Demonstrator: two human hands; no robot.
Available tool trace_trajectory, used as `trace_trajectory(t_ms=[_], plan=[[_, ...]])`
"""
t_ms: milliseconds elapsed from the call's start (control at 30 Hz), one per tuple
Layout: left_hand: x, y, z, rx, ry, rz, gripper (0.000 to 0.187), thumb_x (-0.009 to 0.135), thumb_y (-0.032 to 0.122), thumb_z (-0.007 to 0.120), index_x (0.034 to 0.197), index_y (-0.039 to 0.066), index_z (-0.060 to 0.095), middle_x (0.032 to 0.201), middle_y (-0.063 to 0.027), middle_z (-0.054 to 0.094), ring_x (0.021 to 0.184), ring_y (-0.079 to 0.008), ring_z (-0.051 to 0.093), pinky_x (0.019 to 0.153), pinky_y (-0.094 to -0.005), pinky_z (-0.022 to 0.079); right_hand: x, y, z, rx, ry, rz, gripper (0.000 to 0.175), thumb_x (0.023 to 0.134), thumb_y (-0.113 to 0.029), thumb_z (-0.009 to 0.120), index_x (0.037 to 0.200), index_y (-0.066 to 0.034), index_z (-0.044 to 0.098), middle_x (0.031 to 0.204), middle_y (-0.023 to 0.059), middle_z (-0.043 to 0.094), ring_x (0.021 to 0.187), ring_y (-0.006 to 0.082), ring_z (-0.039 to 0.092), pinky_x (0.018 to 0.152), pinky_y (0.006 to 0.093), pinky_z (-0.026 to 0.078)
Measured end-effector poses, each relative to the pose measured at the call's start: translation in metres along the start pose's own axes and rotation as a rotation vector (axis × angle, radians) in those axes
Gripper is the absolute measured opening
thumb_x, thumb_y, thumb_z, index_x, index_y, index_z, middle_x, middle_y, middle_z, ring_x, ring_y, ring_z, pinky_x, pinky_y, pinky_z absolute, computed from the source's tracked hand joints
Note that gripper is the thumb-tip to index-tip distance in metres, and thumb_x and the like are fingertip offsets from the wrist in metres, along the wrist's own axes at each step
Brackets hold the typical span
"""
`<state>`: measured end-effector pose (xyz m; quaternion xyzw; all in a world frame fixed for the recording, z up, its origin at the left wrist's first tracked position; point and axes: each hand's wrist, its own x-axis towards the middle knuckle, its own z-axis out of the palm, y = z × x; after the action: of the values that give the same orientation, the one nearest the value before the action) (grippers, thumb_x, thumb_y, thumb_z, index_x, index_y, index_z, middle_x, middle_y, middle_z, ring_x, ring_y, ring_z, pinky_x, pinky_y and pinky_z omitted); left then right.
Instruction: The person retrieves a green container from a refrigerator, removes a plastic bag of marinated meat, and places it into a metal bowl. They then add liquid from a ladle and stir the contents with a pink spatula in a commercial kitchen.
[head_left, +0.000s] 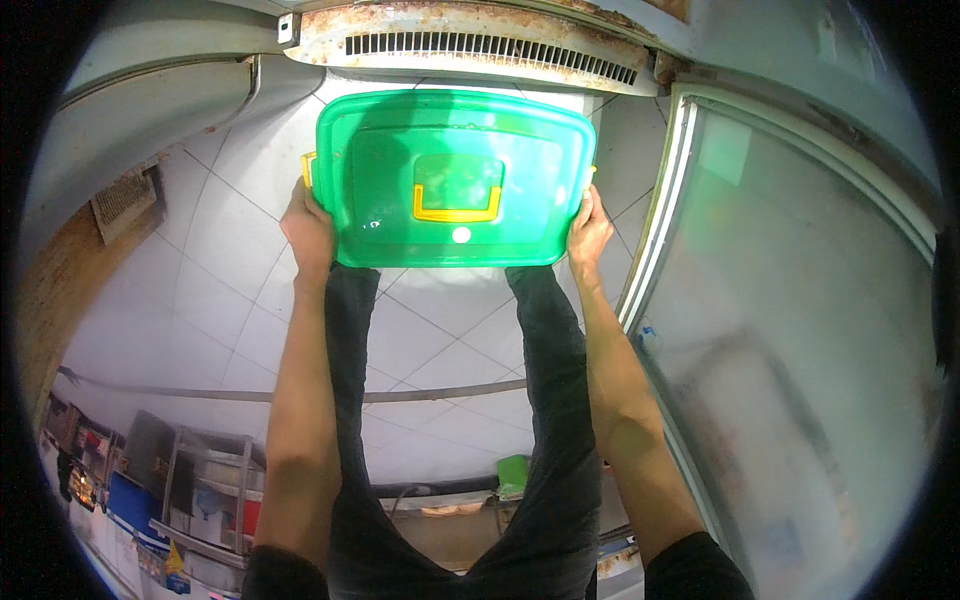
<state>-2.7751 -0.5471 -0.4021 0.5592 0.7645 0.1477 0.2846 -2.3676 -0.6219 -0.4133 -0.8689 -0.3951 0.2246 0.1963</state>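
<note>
A green plastic storage box (382, 172) with its lid on is in front of my legs. On top of the lid lies a yellow carrying handle (457, 216), folded flat, with a small white round spot below it. My left hand (307, 229) grips the box's left end, by a yellow side latch (306, 169). At the opposite end, my right hand (590, 229) holds the box just below another yellow latch, mostly hidden. The box's underside and contents are hidden, and I cannot tell whether it touches the floor.
Beyond the box is a rusty white appliance base with a slotted vent grille (487, 52). A frosted sliding door (795, 360) stands open or ajar at right, its white frame (660, 217) close to my right arm. White floor tiles (442, 322) surround my legs; metal racks (210, 480) are behind, left.
</note>
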Motion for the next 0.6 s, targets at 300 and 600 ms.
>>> trace_trajectory(t_ms=[300, 600], plan=[[-0.005, -0.02, 0.005, -0.015, 0.212, -0.044, 0.043, 0.102, 0.013, 0.052, 0.142, -0.004, 0.051, 0.123, -0.0284, 0.065, 0.113, -0.0454, 0.063, 0.095, -0.0481, 0.051, 0.005, 0.019, 0.011, -0.065, 0.065, 0.015, 0.038, 0.107, -0.031, 0.047, 0.117, -0.0027, 0.07, 0.083, 0.023, 0.071, 0.077, 0.0361, 0.072, 0.071, 0.0462, 0.055], [-0.02, 0.025, -0.007, -0.221, -0.096, -0.292, 0.063, 0.106, 0.042, 0.048, 0.143, -0.009, 0.047, 0.132, -0.0308, 0.061, 0.121, -0.044, 0.06, 0.103, -0.0459, 0.047, -0.024, 0.004, -0.004, 0.75, -0.354, 0.631, 0.081, 0.104, -0.063, 0.042, 0.157, -0.0035, 0.035, 0.158, 0.0162, 0.039, 0.146, 0.0281, 0.035, 0.12, 0.0427, 0.029]])
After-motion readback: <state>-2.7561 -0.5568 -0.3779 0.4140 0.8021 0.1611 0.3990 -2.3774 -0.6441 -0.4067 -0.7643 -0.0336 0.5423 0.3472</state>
